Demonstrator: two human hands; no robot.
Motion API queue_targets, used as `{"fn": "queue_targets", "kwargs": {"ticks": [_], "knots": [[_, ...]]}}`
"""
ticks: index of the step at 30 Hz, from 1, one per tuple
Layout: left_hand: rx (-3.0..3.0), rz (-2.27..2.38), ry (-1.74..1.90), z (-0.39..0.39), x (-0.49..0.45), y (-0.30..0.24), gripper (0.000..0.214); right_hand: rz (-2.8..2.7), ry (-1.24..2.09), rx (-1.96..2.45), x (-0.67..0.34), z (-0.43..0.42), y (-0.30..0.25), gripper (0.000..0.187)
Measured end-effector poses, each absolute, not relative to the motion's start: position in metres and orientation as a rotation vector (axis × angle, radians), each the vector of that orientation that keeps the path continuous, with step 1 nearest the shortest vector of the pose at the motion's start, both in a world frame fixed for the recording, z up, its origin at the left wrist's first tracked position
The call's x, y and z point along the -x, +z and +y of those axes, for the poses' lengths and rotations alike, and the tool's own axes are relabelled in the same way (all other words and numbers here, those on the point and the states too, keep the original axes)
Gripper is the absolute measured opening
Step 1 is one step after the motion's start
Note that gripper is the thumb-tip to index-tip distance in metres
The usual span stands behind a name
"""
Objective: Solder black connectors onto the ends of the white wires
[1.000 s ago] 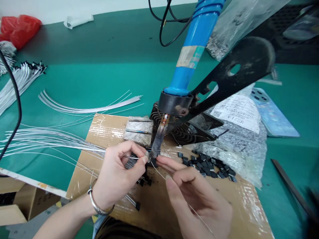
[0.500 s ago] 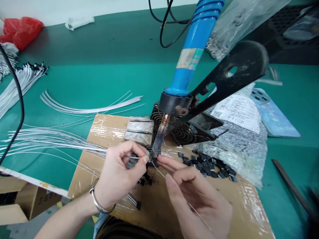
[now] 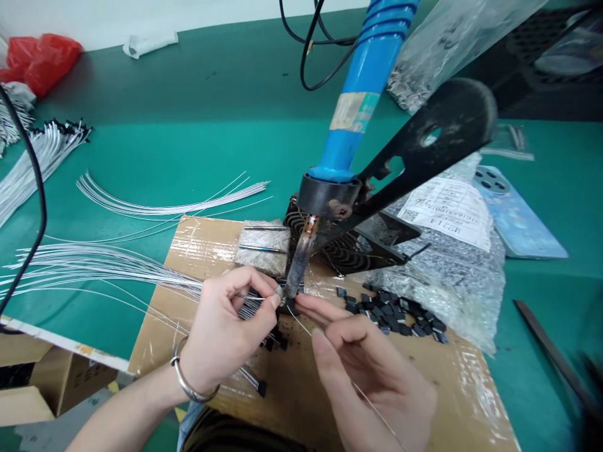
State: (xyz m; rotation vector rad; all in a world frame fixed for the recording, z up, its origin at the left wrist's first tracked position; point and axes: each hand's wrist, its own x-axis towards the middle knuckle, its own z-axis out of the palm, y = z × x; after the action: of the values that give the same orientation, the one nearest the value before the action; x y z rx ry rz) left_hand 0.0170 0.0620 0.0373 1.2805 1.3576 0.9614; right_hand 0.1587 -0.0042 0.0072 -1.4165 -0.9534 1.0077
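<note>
My left hand (image 3: 223, 329) pinches a thin white wire (image 3: 254, 297) between thumb and forefinger, close to the tip of a soldering iron (image 3: 298, 267). My right hand (image 3: 367, 370) pinches another thin wire (image 3: 330, 358), whose end reaches towards the same spot. The iron has a blue handle (image 3: 358, 107) and a scorched metal shaft. Beneath the tip lies a small black component (image 3: 288, 306), partly hidden by my fingers. A fanned bundle of white wires (image 3: 94, 267) spreads out to the left of my left hand.
Cardboard (image 3: 207, 245) under tape carries a fibrous pad (image 3: 261, 248) and a pile of black components (image 3: 391, 317). Behind stand a coiled iron holder (image 3: 325, 251), a black metal bracket (image 3: 424, 144) and a bubble-wrap bag (image 3: 438, 276). More wires lie on the green mat (image 3: 164, 144).
My hands keep nearly the same pinch near the iron tip. The whole view shifts slightly, and the black bracket appears further left.
</note>
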Motion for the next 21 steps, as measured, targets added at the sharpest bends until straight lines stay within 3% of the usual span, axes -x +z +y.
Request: {"fn": "queue_targets", "kwargs": {"ticks": [21], "knots": [[-1.347,1.387,0.976,0.0602,-0.0147,0.0378,0.011,-0.954,0.972,1.446,-0.1561,-0.0054,0.0087,0.026]]}}
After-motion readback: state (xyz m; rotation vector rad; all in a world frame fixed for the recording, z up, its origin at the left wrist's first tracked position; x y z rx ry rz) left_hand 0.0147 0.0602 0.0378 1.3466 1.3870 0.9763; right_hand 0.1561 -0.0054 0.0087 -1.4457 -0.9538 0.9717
